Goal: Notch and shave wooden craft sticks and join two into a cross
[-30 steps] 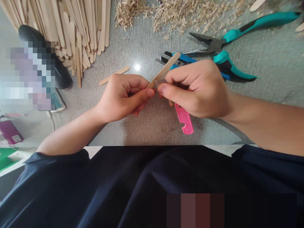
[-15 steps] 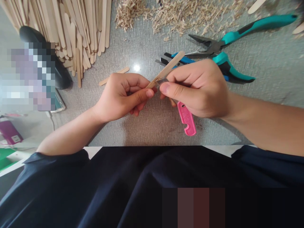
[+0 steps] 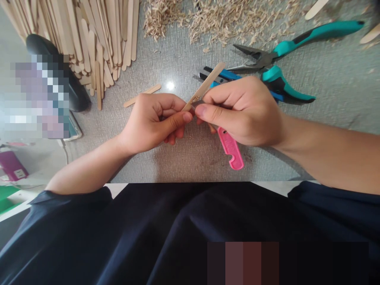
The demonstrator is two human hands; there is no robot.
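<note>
Pale and wooden, a craft stick (image 3: 211, 79) slants away from the left hand (image 3: 157, 122), which pinches its near part. Against the stick rests the blade of a pink-handled knife (image 3: 230, 151), gripped by the right hand (image 3: 237, 113). Behind the stick lie a blue cutter (image 3: 234, 74) and teal pliers (image 3: 265, 60); farther beyond it, wood shavings (image 3: 228, 21).

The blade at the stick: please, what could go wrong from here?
The blade is close to the thumb of the left hand; a slip might cut it. The right hand pinches close to the blade, so it too could be cut. The stick is thin and might snap under pressure.
</note>
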